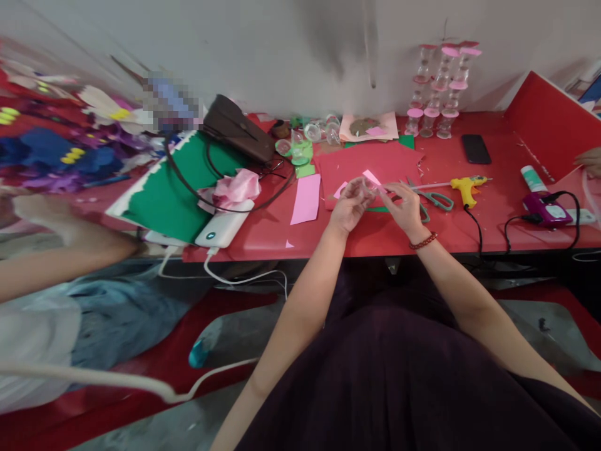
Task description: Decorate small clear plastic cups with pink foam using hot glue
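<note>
Over the red sheet [350, 160], my left hand [348, 210] has its fingers closed around a small clear plastic cup [368, 186], partly hidden by the fingers. From the other side, my right hand [404, 207] pinches a piece of pink paper [372, 177] against the cup. Grey-green scissors [439, 200] lie just right of my right hand, partly behind it. Beyond them rests a yellow glue gun [468, 188] with a black cord. A larger pink paper strip [306, 199] lies left of my hands.
Clear cups [312, 131] and stacked cup columns [442, 94] stand at the back. A phone [476, 149], a glue stick [534, 179] and a purple plug block [547, 210] are to the right. At left are a brown bag [239, 128], a power bank [223, 228] and another person's arm [70, 250].
</note>
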`<state>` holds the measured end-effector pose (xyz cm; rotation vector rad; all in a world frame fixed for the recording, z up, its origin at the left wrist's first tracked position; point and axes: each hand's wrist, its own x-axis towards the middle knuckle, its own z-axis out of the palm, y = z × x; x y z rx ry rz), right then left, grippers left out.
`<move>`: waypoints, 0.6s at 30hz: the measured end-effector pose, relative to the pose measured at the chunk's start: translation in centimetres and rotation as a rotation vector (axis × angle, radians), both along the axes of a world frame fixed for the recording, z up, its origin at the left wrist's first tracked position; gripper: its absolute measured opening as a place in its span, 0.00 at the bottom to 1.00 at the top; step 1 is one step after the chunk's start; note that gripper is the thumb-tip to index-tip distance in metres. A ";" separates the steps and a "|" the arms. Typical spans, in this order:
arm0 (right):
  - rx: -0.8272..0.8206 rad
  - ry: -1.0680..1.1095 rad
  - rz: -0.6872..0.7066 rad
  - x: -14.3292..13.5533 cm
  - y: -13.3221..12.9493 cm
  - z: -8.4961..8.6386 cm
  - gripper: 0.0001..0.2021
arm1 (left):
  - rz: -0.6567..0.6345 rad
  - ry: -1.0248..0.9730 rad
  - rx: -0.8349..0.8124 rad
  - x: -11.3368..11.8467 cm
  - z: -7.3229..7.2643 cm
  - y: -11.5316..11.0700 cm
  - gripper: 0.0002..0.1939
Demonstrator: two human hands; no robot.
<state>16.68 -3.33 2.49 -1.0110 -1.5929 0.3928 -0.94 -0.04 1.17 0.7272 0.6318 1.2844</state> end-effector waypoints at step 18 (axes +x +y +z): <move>0.016 -0.209 0.119 0.1 0.4 -0.2 0.18 | -0.108 -0.006 -0.069 0.1 0.0 -0.4 0.11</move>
